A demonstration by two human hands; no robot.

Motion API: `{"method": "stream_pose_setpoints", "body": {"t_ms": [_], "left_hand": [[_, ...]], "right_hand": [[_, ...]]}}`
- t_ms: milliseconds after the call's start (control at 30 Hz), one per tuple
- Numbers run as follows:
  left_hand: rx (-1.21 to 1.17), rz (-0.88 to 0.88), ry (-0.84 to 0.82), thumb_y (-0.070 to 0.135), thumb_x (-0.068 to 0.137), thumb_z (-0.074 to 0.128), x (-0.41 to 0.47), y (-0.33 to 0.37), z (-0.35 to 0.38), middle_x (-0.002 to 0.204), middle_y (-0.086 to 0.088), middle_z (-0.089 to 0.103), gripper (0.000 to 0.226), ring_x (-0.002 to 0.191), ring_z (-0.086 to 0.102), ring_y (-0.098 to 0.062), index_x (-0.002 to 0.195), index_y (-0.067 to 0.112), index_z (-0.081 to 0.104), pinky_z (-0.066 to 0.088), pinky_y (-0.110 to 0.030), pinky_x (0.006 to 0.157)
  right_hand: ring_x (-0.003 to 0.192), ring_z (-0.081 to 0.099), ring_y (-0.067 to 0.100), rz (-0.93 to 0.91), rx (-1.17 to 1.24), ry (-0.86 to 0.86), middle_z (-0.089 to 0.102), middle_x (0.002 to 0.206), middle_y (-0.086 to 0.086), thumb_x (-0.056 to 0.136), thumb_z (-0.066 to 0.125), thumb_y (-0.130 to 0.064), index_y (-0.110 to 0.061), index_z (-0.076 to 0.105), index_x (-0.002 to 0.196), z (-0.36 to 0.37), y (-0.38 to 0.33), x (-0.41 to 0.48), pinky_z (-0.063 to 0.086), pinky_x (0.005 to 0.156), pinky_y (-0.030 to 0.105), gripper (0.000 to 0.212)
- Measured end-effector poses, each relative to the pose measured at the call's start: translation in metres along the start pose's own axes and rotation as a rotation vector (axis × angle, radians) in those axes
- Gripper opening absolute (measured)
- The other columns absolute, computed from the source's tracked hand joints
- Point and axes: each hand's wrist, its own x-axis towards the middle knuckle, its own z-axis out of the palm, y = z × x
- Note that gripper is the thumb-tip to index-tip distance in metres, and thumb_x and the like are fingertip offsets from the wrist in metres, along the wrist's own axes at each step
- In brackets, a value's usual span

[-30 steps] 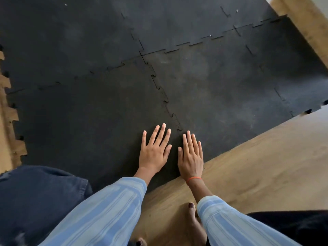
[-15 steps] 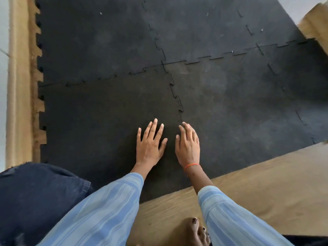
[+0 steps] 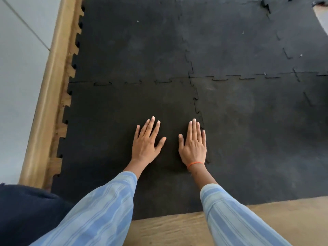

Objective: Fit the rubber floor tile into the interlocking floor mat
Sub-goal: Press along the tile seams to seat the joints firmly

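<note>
A black rubber floor tile (image 3: 110, 121) lies flat at the near left, its toothed edges meshed with the black interlocking floor mat (image 3: 248, 130) to its right and beyond it. My left hand (image 3: 147, 142) rests palm down on the tile with fingers spread. My right hand (image 3: 193, 144) also lies flat, fingers together, its outer edge along the toothed seam between tile and mat. Neither hand holds anything. An orange band circles my right wrist.
Wooden floor (image 3: 266, 219) shows along the near edge. A wooden skirting strip (image 3: 44, 112) runs up the left side beside a pale wall (image 3: 16, 68). Dark blue cloth (image 3: 21, 213) fills the near left corner. A lifted mat joint (image 3: 265, 5) shows at the far right.
The view has swung so the mat sits squarer and the left wall shows. Both hands have slid further onto the tile and apart, still flat.
</note>
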Motion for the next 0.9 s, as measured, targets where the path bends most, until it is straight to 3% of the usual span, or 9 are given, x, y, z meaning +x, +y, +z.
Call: {"method": "stream_pose_setpoints", "body": {"t_ms": [233, 400, 500, 600, 800, 900], "left_hand": [[-0.019, -0.005, 0.055, 0.053, 0.094, 0.037, 0.003, -0.003, 0.002, 0.156, -0.003, 0.027, 0.062, 0.143, 0.026, -0.02, 0.147, 0.019, 0.035, 0.018, -0.045, 0.116], [-0.04, -0.032, -0.038, 0.053, 0.094, 0.037, 0.044, -0.005, -0.016, 0.16, 0.0, 0.015, 0.064, 0.146, 0.015, -0.018, 0.149, 0.023, 0.026, 0.012, -0.048, 0.116], [-0.029, -0.038, -0.224, 0.057, 0.093, 0.036, 0.103, -0.012, -0.038, 0.161, 0.002, 0.002, 0.069, 0.147, 0.005, -0.019, 0.151, 0.025, 0.016, 0.011, -0.051, 0.116], [-0.024, -0.022, -0.356, 0.054, 0.096, 0.034, 0.14, -0.009, -0.049, 0.161, 0.004, -0.004, 0.067, 0.147, 0.0, -0.019, 0.152, 0.026, 0.011, 0.009, -0.055, 0.115], [0.004, -0.002, -0.34, 0.042, 0.099, 0.034, 0.151, -0.004, -0.046, 0.161, 0.006, -0.009, 0.062, 0.147, -0.004, -0.018, 0.152, 0.028, 0.004, 0.005, -0.056, 0.115], [0.007, 0.013, -0.3, 0.048, 0.097, 0.039, 0.15, -0.016, -0.053, 0.161, 0.001, -0.007, 0.071, 0.147, -0.001, -0.02, 0.152, 0.024, 0.003, 0.009, -0.052, 0.116]], "right_hand": [[0.147, 0.007, 0.025, 0.017, -0.079, -0.076, 0.014, 0.159, 0.012, 0.095, 0.03, -0.053, -0.005, 0.011, 0.15, -0.005, 0.0, 0.016, 0.001, 0.121, 0.035, 0.076], [0.143, 0.02, 0.031, -0.004, 0.133, -0.031, 0.023, 0.155, 0.019, 0.094, 0.043, -0.043, -0.002, 0.016, 0.148, -0.021, -0.023, 0.066, 0.017, 0.118, 0.037, 0.073], [0.148, 0.002, 0.025, -0.111, 0.032, -0.162, 0.004, 0.16, 0.013, 0.098, 0.035, -0.038, -0.003, 0.005, 0.15, -0.028, -0.023, 0.12, 0.007, 0.12, 0.037, 0.07], [0.148, -0.01, 0.021, -0.098, -0.111, -0.338, -0.011, 0.16, 0.009, 0.1, 0.024, -0.043, -0.005, -0.003, 0.15, -0.025, -0.016, 0.145, -0.001, 0.12, 0.038, 0.069], [0.147, -0.012, 0.021, -0.134, -0.146, -0.365, -0.011, 0.16, 0.008, 0.098, 0.024, -0.049, -0.006, -0.005, 0.15, -0.026, -0.008, 0.155, -0.002, 0.12, 0.036, 0.073], [0.147, -0.013, 0.024, -0.116, -0.142, -0.426, -0.014, 0.16, 0.008, 0.097, 0.03, -0.051, -0.008, -0.005, 0.15, -0.031, -0.016, 0.166, -0.001, 0.12, 0.042, 0.077]]}}
